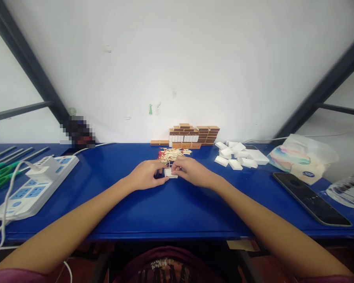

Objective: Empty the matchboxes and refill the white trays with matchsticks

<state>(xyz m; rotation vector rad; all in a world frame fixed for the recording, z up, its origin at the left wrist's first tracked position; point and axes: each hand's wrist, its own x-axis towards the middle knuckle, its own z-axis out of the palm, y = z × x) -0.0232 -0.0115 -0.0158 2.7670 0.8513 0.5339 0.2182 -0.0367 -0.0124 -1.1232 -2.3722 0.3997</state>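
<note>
Just in front of the match pile sits a small white matchbox tray (171, 173) on the blue table. My left hand (149, 174) grips its left end between thumb and fingers. Over the right side of the tray, my right hand (188, 170) has thumb and fingertips pinched together; whatever is between them is too small to make out. Behind both hands lies a loose heap of red-tipped matches (174, 154), partly covered by my fingers.
Matchboxes (208, 135) stand stacked against the wall. White empty trays (236, 153) are heaped to the right, near a phone (311, 198) and a tissue pack (297, 157). On the left are a power strip (38, 188) and green-handled scissors (1, 173).
</note>
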